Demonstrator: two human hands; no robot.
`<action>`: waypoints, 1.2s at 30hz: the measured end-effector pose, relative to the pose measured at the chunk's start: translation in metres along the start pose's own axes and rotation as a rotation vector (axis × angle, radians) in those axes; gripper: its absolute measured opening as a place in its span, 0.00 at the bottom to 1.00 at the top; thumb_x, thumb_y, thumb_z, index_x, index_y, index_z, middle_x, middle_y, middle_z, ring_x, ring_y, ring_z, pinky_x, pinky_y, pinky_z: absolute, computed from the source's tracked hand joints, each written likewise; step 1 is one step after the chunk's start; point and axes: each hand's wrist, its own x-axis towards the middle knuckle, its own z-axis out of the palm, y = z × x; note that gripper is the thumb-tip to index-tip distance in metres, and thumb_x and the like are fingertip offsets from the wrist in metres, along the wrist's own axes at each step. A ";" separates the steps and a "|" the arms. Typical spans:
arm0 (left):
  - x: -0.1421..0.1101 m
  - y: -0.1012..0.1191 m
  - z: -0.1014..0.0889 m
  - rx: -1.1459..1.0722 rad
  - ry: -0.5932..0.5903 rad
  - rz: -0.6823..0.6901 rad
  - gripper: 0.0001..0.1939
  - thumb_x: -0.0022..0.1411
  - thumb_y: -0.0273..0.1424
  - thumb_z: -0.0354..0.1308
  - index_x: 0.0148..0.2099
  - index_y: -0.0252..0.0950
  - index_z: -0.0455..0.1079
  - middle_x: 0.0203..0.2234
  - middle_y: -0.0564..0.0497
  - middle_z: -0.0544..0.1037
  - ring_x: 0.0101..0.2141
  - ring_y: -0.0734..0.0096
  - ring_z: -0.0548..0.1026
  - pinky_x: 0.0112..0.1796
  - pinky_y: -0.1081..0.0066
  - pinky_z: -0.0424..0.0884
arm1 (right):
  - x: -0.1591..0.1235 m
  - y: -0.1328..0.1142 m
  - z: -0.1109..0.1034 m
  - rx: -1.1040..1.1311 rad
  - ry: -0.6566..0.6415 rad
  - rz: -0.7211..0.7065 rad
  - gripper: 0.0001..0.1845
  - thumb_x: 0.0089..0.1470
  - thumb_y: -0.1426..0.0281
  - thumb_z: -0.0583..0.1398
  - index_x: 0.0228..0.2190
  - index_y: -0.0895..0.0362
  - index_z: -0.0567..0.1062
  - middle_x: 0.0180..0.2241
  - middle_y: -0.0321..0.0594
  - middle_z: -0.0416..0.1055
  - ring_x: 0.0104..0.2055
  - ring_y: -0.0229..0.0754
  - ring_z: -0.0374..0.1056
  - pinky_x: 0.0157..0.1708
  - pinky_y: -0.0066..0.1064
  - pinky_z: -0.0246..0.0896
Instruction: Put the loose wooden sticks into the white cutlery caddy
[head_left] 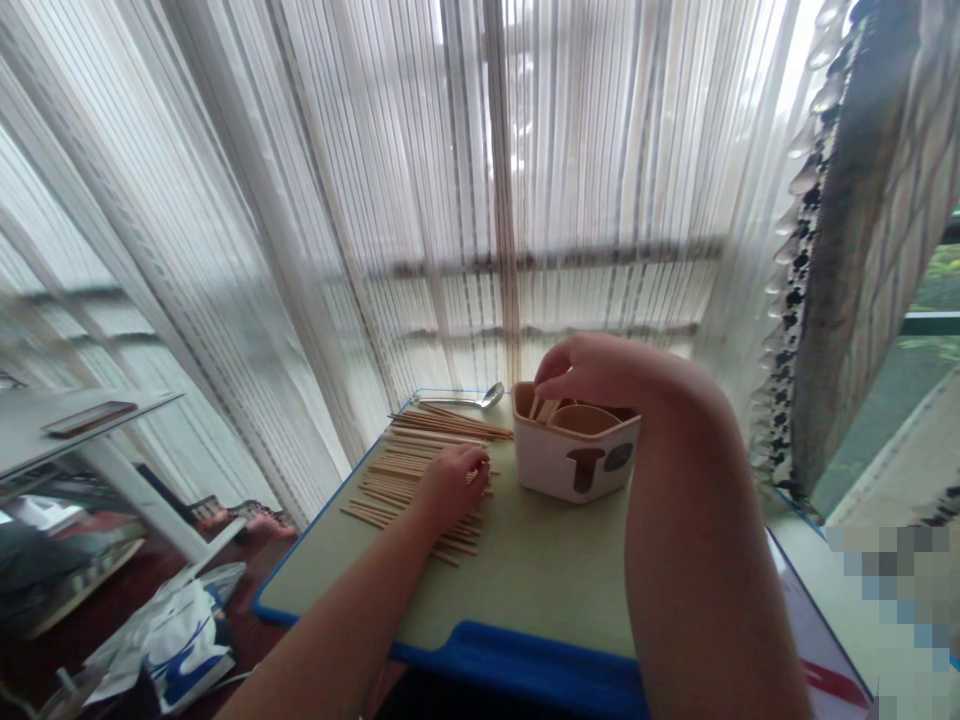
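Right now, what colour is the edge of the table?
The table edge is blue; it shows best in the head view.

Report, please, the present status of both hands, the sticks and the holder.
Right hand at the mouth of the holder, fingers at sticks inside. Left hand on sticks laid out beside it. Ladle beyond, away from both hands.

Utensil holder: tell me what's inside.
Pale chopsticks, held by the right hand, beside a round compartment. The utensil holder's front wall hides the bottom; the right forearm covers its right end.
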 end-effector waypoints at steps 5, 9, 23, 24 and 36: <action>0.000 0.001 -0.002 0.002 -0.004 -0.014 0.07 0.59 0.28 0.51 0.35 0.37 0.70 0.28 0.50 0.74 0.31 0.71 0.70 0.35 0.72 0.65 | 0.004 -0.004 0.005 -0.043 -0.023 -0.027 0.03 0.37 0.71 0.62 0.17 0.54 0.77 0.13 0.36 0.64 0.19 0.37 0.62 0.22 0.30 0.53; 0.000 0.002 -0.004 0.012 -0.007 -0.010 0.07 0.59 0.28 0.50 0.32 0.37 0.69 0.27 0.51 0.74 0.31 0.72 0.70 0.35 0.72 0.64 | 0.004 0.001 0.005 -0.091 -0.004 -0.068 0.02 0.35 0.71 0.63 0.16 0.55 0.75 0.11 0.35 0.62 0.21 0.38 0.62 0.22 0.30 0.53; -0.001 0.003 -0.026 -0.046 0.089 -0.084 0.09 0.60 0.30 0.51 0.39 0.35 0.71 0.31 0.49 0.76 0.33 0.72 0.72 0.37 0.72 0.66 | 0.014 0.021 0.017 0.047 0.244 -0.119 0.05 0.34 0.70 0.65 0.16 0.55 0.73 0.14 0.37 0.63 0.29 0.44 0.65 0.27 0.34 0.55; -0.004 0.003 -0.032 -0.057 0.074 -0.103 0.09 0.60 0.31 0.51 0.39 0.35 0.71 0.31 0.50 0.76 0.32 0.72 0.72 0.37 0.72 0.67 | 0.012 0.015 0.016 0.025 0.216 -0.105 0.06 0.34 0.70 0.65 0.15 0.55 0.73 0.14 0.38 0.63 0.29 0.44 0.65 0.27 0.34 0.54; -0.085 -0.022 -0.063 0.103 0.222 -0.315 0.10 0.57 0.27 0.52 0.41 0.35 0.72 0.37 0.47 0.76 0.42 0.65 0.71 0.48 0.64 0.65 | -0.009 -0.053 0.016 -0.383 -0.018 -0.091 0.14 0.44 0.65 0.58 0.32 0.56 0.79 0.27 0.42 0.74 0.26 0.38 0.66 0.26 0.28 0.54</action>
